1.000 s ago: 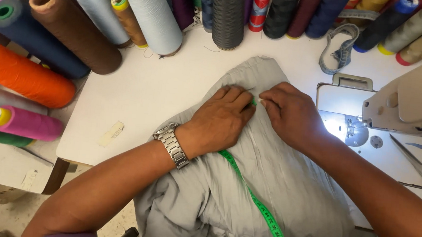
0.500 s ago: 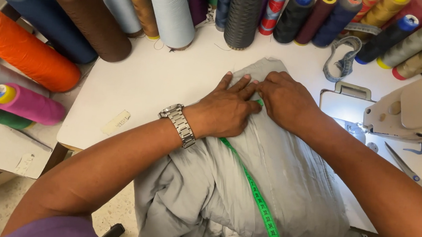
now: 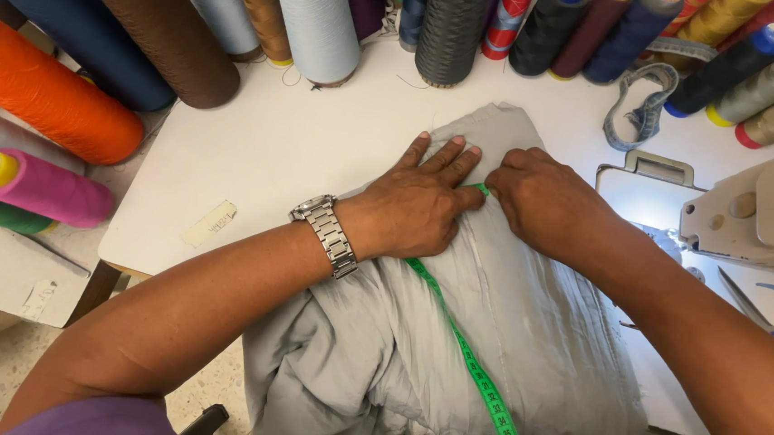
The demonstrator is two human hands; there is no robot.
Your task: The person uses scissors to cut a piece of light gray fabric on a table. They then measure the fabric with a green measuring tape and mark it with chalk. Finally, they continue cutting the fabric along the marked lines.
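Left hand: the left hand [image 3: 424, 206] is lying flat, palm down, fingers spread, pressing on the grey fabric [image 3: 523, 345]; its grip is open and closing on nothing. A metal wristwatch [image 3: 324, 234] is sitting on that wrist.
Right hand: the right hand [image 3: 538, 196] is resting on the fabric just beside the left, fingers curled; its fingertips are pinching the end of the green measuring tape [image 3: 475, 383] against the cloth.
Fabric: it is lying folded on the white worktop [image 3: 255, 163], its far end pointing toward the thread cones and its near end hanging off the front edge.
Tape: it is running from between the two hands down the fabric toward the person.
Thread cones: large spools [image 3: 315, 17] of many colours are crowding the far and left sides of the worktop.
Sewing machine: a cream machine [image 3: 760, 212] is standing at the right, its lamp lighting the plate.
Webbing loop: a grey strap [image 3: 640, 103] is lying near the machine.
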